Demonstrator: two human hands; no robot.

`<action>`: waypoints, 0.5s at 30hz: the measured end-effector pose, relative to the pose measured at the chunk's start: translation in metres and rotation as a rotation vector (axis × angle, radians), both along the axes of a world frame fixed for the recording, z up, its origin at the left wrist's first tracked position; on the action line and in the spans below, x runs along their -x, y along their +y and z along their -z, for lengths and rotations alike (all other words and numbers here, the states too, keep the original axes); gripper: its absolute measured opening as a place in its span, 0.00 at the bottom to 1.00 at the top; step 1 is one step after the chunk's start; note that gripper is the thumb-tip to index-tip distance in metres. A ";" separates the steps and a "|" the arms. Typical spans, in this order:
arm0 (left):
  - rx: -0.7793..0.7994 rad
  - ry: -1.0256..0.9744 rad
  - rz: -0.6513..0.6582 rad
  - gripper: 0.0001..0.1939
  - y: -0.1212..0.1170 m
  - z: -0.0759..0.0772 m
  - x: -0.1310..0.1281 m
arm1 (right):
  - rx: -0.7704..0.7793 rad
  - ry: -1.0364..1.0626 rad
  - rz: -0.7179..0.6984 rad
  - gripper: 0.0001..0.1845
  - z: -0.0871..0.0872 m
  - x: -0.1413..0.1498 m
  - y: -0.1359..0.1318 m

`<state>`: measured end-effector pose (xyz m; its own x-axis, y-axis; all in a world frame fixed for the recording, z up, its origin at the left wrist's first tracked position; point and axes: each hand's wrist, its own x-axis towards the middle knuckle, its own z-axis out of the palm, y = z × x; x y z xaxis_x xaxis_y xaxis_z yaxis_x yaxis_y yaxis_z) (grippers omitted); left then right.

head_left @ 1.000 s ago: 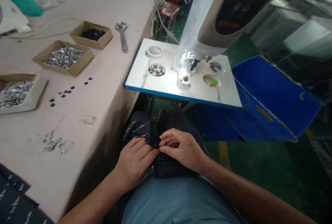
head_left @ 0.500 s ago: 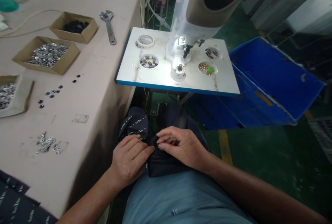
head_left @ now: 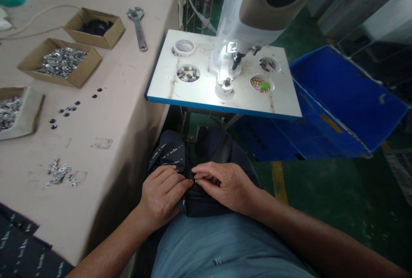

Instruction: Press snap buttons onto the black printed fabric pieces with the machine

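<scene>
In the head view, the person's left hand [head_left: 162,195] has its fingers bent over a dark cloth with white print [head_left: 168,153], gripping it in the lap. The cloth lies under this hand, its printed part showing at 12 o'clock from the knuckles. The right hand [head_left: 227,185] is half curled, thumb and forefinger drawn near each other over the dark folds, at 3 o'clock from the left hand and just beside it. A small shiny piece [head_left: 195,180] sits at the right thumb's tip, at 9 o'clock from that hand; whether it is pinched there or fixed in the cloth cannot be told.

From the hands, a press machine [head_left: 254,22] rises at 1 o'clock above a white worktop [head_left: 199,93] with round cups of small parts. A blue crate [head_left: 350,93] stands at 2 o'clock.

The pale surface [head_left: 106,67] runs along the left. On it lie an adjustable wrench [head_left: 139,33] at 11 o'clock, a cardboard box of silvery parts [head_left: 86,65] and scattered dark round caps [head_left: 68,108] at 10 o'clock, and a heap of small silvery rings [head_left: 58,173] at 9 o'clock.
</scene>
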<state>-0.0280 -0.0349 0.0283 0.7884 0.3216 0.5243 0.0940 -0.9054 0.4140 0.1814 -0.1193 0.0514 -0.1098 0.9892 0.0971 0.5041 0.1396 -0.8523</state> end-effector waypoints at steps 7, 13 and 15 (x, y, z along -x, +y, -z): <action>0.037 0.036 -0.013 0.15 -0.001 0.001 -0.002 | -0.033 -0.120 -0.104 0.15 -0.001 -0.005 0.004; 0.194 0.092 -0.037 0.20 -0.003 0.003 0.000 | 0.067 -0.140 -0.183 0.16 -0.013 -0.012 0.002; 0.253 0.116 -0.047 0.20 -0.003 0.005 0.000 | 0.119 -0.143 -0.202 0.18 -0.020 -0.014 0.002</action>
